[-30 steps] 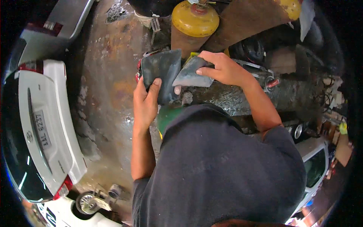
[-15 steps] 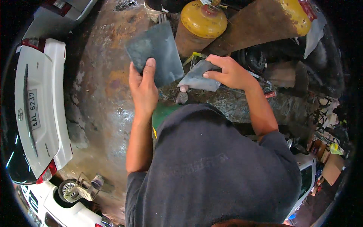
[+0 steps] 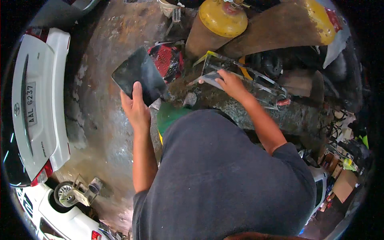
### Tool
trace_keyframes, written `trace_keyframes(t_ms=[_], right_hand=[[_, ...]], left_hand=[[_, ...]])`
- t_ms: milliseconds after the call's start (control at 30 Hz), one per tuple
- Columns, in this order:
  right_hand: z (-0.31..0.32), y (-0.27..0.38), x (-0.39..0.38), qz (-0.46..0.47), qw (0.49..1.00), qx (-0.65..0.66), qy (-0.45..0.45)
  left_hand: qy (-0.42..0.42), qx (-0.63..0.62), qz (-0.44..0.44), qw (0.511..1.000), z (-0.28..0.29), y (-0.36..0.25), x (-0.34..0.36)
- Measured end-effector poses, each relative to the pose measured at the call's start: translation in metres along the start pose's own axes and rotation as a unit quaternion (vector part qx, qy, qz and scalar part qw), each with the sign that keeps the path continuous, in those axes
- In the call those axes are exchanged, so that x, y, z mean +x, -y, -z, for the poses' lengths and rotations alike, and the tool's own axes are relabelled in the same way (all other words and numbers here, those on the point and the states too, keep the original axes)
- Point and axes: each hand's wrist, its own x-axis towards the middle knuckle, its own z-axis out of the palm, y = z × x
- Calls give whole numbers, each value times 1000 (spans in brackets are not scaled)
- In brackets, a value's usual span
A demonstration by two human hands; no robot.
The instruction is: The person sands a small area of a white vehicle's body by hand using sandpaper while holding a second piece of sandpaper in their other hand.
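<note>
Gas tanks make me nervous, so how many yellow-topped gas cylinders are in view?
2: one cylinder at the top centre, the other cylinder just right of it. Others may be hidden.

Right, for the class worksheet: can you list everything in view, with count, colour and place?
Flat sheet: one, dark grey, in the left hand
Smaller flat piece: one, grey, in the right hand
Round item: one, red and dark, beyond the sheet
Gas cylinders: two, yellow tops, brown bodies, top
Bucket: one, whitish, top edge
Metal frame: one, greyish, beyond the right hand
Cars: two, white, left and lower left
Stand: one, pale, lower left
Can: one, grey, at the stand
Cardboard: one, brown, far right
Other clutter: too jumbled to count, right
Hands: two, bare, centre
Shirt: one, dark grey, lower middle
</note>
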Motion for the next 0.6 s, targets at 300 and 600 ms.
trace_keyframes(t_ms=[300, 600], right_hand=[[-110, -73, 11, -51, 996, -64, -25], [-122, -83, 20, -96, 991, -89, -1]], left_hand=[[-68, 49, 55, 995, 73, 18, -38], [-105, 48, 43, 992, 93, 20, -49]])
